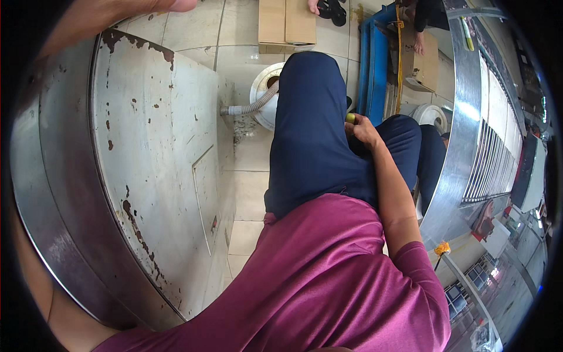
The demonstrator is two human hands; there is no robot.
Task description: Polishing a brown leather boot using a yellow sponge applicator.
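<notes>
My right hand (365,132) rests between my thighs, fingers closed around a short yellow-green thing (350,118). Only its rounded end sticks out, so its kind is hidden. Along the left side my left arm (76,320) reaches past a worn metal cabinet (152,135) with chipped, rusty paint. My left hand (111,19) appears large and close at the upper left, cut off by the picture's edge. One digit points right; the other fingers and anything they hold are out of sight.
A ribbed grey hose (258,105) runs from the cabinet to a white round tub (267,117) on the tiles. Cardboard boxes (287,23) and a blue metal frame (375,64) stand ahead. At right runs a shiny metal edge (448,158), with a yellow-green tool (467,33) on it. Other people's hands (419,44) show beyond.
</notes>
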